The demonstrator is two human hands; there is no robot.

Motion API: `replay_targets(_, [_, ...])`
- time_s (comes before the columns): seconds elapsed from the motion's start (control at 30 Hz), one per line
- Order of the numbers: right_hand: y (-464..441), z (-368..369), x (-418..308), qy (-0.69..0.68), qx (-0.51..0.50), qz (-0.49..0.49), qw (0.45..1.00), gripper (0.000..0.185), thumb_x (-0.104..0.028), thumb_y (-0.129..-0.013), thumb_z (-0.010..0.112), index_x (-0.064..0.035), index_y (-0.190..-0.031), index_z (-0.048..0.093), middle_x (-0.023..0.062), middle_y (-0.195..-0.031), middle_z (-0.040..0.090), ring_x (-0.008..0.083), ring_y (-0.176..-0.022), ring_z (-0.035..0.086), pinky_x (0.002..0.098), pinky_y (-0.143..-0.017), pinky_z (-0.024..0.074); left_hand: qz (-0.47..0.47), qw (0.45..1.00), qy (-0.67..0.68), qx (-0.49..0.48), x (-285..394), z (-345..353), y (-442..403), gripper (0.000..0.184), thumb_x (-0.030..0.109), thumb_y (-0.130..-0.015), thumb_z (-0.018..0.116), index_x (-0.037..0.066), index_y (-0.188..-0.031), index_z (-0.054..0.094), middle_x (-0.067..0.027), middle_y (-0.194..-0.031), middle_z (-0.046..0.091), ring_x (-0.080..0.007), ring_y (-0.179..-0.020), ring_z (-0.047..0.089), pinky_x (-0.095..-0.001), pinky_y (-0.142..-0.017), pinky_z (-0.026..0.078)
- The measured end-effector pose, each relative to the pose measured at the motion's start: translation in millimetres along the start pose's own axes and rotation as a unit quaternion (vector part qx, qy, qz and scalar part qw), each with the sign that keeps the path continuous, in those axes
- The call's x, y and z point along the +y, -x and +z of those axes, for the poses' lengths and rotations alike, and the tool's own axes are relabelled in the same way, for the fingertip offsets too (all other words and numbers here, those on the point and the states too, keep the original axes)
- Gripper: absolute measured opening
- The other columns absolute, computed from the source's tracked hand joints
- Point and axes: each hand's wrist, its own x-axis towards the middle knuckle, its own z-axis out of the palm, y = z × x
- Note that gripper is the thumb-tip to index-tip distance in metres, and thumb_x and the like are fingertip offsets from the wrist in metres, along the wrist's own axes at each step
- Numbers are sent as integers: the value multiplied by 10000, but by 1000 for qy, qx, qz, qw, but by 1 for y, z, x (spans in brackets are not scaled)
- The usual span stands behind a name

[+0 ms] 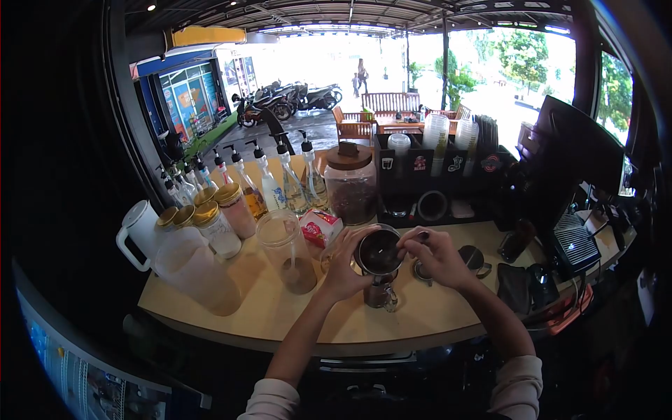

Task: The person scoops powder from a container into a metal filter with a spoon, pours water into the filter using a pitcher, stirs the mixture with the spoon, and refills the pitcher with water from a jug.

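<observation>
My left hand (344, 266) is wrapped round the side of a round metal cup (379, 252) with a dark inside. The cup is held above a small glass mug (378, 295) on the wooden counter (280, 325). My right hand (435, 257) is closed in a pinch at the cup's right rim; what its fingers hold is too small to make out. Left of my hands stands a tall clear container (287, 248) with brown contents and a utensil in it. A red and white packet (321, 227) lies behind my left hand.
Pump bottles (269, 185), gold-lidded jars (234, 210) and a white pitcher (142, 231) stand at the left. Behind are a large lidded jar (351, 185) and a black cup organizer (437, 164). A metal cup (474, 260), dark cloth (514, 288) and a monitor (570, 147) are at the right.
</observation>
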Motion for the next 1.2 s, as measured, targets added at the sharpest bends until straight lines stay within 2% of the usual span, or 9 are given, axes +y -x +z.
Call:
replay_targets(0.07, [1, 0, -5, 33, -39, 32, 998, 146, -101, -938, 513, 21, -933, 594, 58, -741, 640, 109, -731, 614, 272, -731, 485, -3, 1000, -14, -5, 1, 0, 0, 737, 128, -568, 724, 125, -1266, 484, -58, -1236, 567, -246, -1201, 501, -484, -1119, 178])
replay_targets(0.2, [-3, -6, 3, 26, -10, -8, 1000, 152, -116, -940, 499, -1, -927, 599, 47, -793, 634, 99, -769, 601, 266, -727, 466, -16, 999, -30, -20, 5, -4, -1, 752, 129, -571, 720, 139, -1281, 469, -52, -1245, 565, -239, -1213, 499, -501, -1122, 151])
replay_targets(0.37, [-3, -9, -5, 81, -53, 9, 995, 154, -113, -937, 513, 7, -910, 605, 53, -762, 634, 106, -766, 605, 271, -725, 471, -4, 999, -30, -30, 2, -5, -1, 763, 127, -587, 706, 143, -1301, 438, -57, -1244, 564, -250, -1218, 493, -507, -1124, 136])
replay_targets(0.47, [-6, -11, -2, 78, -20, -43, 996, 131, -99, -924, 531, 7, -918, 607, 80, -730, 642, 119, -706, 630, 262, -690, 482, -10, 999, -38, -38, 3, -6, -2, 756, 121, -591, 696, 140, -1301, 437, -67, -1243, 562, -255, -1220, 488, -501, -1126, 133])
replay_targets(0.57, [-5, -11, -6, 101, -72, -8, 992, 148, -98, -933, 518, 16, -906, 609, 60, -761, 640, 105, -764, 608, 268, -718, 473, -5, 999, -29, -38, 1, -3, -1, 755, 121, -594, 691, 137, -1303, 434, -76, -1246, 557, -259, -1219, 485, -498, -1127, 134])
replay_targets(0.9, [-5, -3, 15, 28, -21, -3, 999, 157, -121, -945, 504, 5, -900, 586, 46, -736, 615, 97, -731, 598, 257, -695, 472, 9, 999, -33, -26, -1, 2, 2, 781, 130, -585, 700, 120, -1313, 418, -69, -1245, 561, -251, -1217, 491, -495, -1124, 132])
replay_targets(0.97, [-2, -3, 17, 10, -1, -3, 1000, 157, -126, -948, 503, 1, -899, 580, 35, -761, 602, 96, -751, 590, 257, -710, 465, 4, 999, -34, -2, -3, 3, 3, 760, 183, -565, 771, 93, -1253, 462, -89, -1182, 589, -299, -1168, 517, -495, -1107, 213])
replay_targets(1.07, [2, 1, 17, -3, -23, 23, 999, 152, -121, -948, 498, 5, -908, 573, 38, -779, 600, 94, -751, 590, 255, -714, 464, 3, 998, -60, -5, 1, 2, 5, 734, 163, -569, 776, 74, -1235, 481, -105, -1162, 596, -284, -1127, 552, -456, -1074, 297])
replay_targets(1.2, [3, 5, 21, -69, 37, 52, 996, 131, -114, -943, 502, -4, -910, 565, 27, -767, 600, 92, -748, 603, 238, -681, 465, -59, 998, -3, -1, -8, 10, 9, 796, 174, -559, 770, 80, -1283, 452, -95, -1192, 590, -261, -1180, 524, -457, -1095, 254])
